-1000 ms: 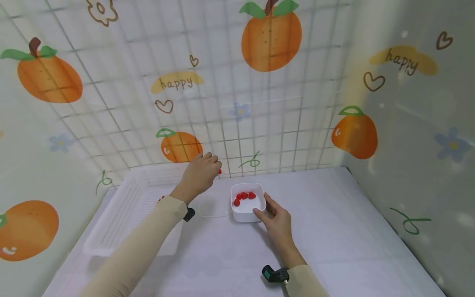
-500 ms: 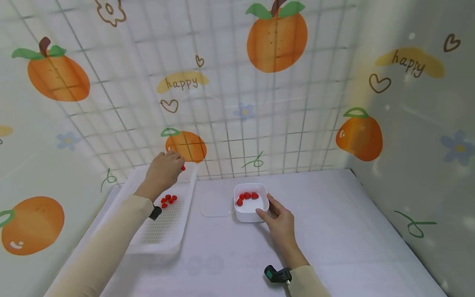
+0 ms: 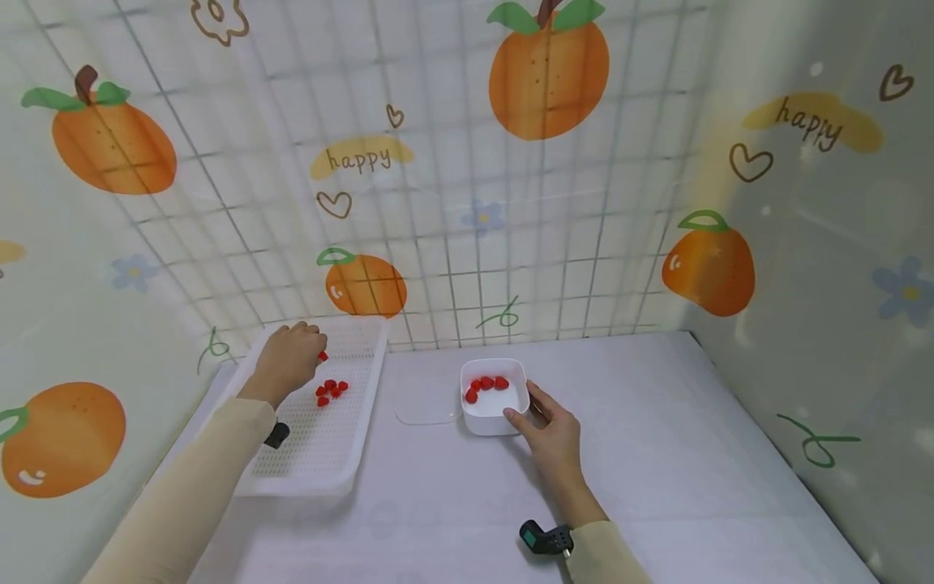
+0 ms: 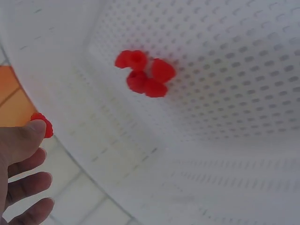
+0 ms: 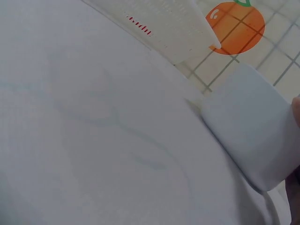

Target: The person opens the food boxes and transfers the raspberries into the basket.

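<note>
Since half a second ago, the left hand (image 3: 288, 361) has come farther across the white tray (image 3: 314, 446), a pinched red berry (image 3: 323, 356) going with it; a second ago it was out past the tray's three o'clock edge, nearer the small box (image 3: 490, 424). My reading is that this berry is on its way from box to tray, with the release not yet made. It sits between thumb and fingers, at about twelve o'clock from the berry cluster (image 3: 332, 392) and apart from it; the left wrist view shows the other fingers loosely curved, with nothing in them

The right hand (image 3: 550, 430) has stayed at the box's four o'clock side, thumb on the near wall and fingers round the outside, which should keep it steady

As for contents, the box has four berries (image 3: 486, 383), unchanged over that second, curving along the wall from nine o'clock to one o'clock. The tray, at nine o'clock from the box, bears the cluster, a little off its middle towards two o'clock; the left wrist view shows five in it. What looks like a clear lid (image 3: 428, 405) lies flat at the box's nine o'clock
</note>
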Available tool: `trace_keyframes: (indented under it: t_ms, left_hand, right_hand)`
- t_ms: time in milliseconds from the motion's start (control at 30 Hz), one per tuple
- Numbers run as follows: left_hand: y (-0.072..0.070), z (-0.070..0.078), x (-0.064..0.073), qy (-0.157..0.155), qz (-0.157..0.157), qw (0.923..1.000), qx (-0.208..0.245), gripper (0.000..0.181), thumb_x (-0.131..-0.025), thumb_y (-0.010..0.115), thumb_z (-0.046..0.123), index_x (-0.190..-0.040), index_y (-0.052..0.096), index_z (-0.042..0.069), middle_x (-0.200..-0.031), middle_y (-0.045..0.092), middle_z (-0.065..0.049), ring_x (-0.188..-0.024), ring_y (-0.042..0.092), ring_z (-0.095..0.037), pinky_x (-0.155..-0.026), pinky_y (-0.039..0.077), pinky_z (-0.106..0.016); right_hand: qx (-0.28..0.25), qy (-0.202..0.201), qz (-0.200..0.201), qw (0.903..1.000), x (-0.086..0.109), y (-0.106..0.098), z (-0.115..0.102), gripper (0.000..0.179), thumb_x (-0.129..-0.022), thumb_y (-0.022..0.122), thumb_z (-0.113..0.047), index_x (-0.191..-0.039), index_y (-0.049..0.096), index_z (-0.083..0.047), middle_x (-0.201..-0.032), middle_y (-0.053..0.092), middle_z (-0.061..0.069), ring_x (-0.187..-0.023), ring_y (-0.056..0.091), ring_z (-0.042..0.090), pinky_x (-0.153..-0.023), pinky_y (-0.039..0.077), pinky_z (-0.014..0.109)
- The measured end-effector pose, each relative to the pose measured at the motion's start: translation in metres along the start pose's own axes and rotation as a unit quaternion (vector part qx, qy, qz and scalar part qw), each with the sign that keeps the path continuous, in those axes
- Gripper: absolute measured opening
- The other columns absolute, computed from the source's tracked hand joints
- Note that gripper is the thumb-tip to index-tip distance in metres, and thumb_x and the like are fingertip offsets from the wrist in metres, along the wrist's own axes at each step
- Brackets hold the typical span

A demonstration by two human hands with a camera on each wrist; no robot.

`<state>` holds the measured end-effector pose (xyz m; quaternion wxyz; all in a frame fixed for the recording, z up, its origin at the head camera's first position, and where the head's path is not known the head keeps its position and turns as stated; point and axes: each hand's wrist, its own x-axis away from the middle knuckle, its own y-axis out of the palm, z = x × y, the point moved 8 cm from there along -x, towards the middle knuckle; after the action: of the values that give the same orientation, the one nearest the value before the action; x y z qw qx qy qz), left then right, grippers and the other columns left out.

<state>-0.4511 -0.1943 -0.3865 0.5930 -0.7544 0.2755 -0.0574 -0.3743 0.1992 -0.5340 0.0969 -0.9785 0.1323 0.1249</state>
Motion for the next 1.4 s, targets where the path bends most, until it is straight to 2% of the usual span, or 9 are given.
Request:
trace_keyframes:
  t_ms: [233, 467, 733, 900, 1067, 1200, 1400]
  left_hand:
    - [0.029, -0.012, 0.009, -0.019, -0.037, 0.9991, -0.005, 0.012, -0.085, 0.079, -0.001, -0.080, 0.070, 0.007, -0.079, 0.066, -0.006, -0.083, 0.064, -0.030, -0.076, 0.055, -0.047]
    - [0.056, -0.027, 0.019, -0.044, -0.060, 0.9972, -0.005, 0.015, -0.087, 0.075, 0.000, -0.076, 0.069, 0.008, -0.074, 0.066, -0.006, -0.077, 0.065, -0.031, -0.073, 0.056, -0.049]
    - [0.077, -0.029, 0.022, -0.059, -0.087, 0.9942, 0.023, 0.019, -0.089, 0.069, -0.004, -0.075, 0.068, 0.009, -0.076, 0.068, -0.006, -0.078, 0.067, -0.030, -0.078, 0.056, -0.054]
    - [0.085, -0.027, 0.022, -0.064, -0.098, 0.9926, 0.032, 0.020, -0.089, 0.069, -0.005, -0.076, 0.067, 0.009, -0.075, 0.068, -0.006, -0.077, 0.067, -0.029, -0.085, 0.056, -0.060]
    - [0.091, -0.025, 0.022, -0.063, -0.110, 0.9913, 0.037, 0.019, -0.089, 0.071, -0.005, -0.077, 0.066, 0.009, -0.073, 0.065, -0.004, -0.071, 0.062, -0.024, -0.075, 0.058, -0.052]
    - [0.094, -0.023, 0.025, -0.065, -0.122, 0.9890, 0.052, 0.019, -0.089, 0.070, -0.006, -0.077, 0.064, 0.008, -0.071, 0.062, -0.003, -0.066, 0.057, -0.022, -0.065, 0.055, -0.044]
    - [0.098, -0.024, 0.025, -0.080, -0.131, 0.9865, 0.058, 0.016, -0.091, 0.068, -0.003, -0.079, 0.064, 0.006, -0.069, 0.060, -0.004, -0.063, 0.054, -0.021, -0.062, 0.053, -0.042]
  right_hand:
    - [-0.015, 0.006, 0.000, 0.9999, 0.000, 0.000, 0.000, 0.070, -0.086, 0.089, -0.018, -0.148, 0.059, -0.004, -0.150, 0.059, 0.013, -0.137, 0.058, 0.034, -0.105, 0.047, 0.034]
    - [-0.024, 0.013, -0.005, 0.9996, 0.001, 0.003, -0.001, 0.070, -0.086, 0.089, -0.017, -0.148, 0.059, -0.004, -0.150, 0.059, 0.012, -0.138, 0.058, 0.033, -0.106, 0.047, 0.032]
    - [-0.017, 0.015, -0.004, 0.9997, 0.003, 0.002, -0.002, 0.070, -0.087, 0.088, -0.016, -0.149, 0.059, -0.005, -0.151, 0.058, 0.012, -0.138, 0.057, 0.033, -0.105, 0.047, 0.031]
    - [-0.012, 0.020, -0.003, 0.9997, 0.004, 0.001, -0.001, 0.069, -0.087, 0.088, -0.017, -0.148, 0.059, -0.006, -0.151, 0.059, 0.011, -0.138, 0.057, 0.031, -0.104, 0.047, 0.028]
    - [-0.015, 0.012, 0.000, 0.9998, 0.003, 0.001, -0.001, 0.069, -0.087, 0.088, -0.016, -0.148, 0.059, -0.004, -0.150, 0.059, 0.013, -0.137, 0.058, 0.034, -0.104, 0.047, 0.030]
    - [-0.015, 0.015, -0.003, 0.9998, 0.004, 0.002, -0.001, 0.069, -0.087, 0.088, -0.016, -0.148, 0.059, -0.003, -0.150, 0.059, 0.013, -0.137, 0.058, 0.034, -0.104, 0.047, 0.032]
    - [-0.008, 0.011, -0.003, 0.9999, 0.003, 0.000, -0.005, 0.069, -0.087, 0.088, -0.017, -0.148, 0.059, -0.004, -0.150, 0.059, 0.013, -0.138, 0.057, 0.034, -0.106, 0.046, 0.032]
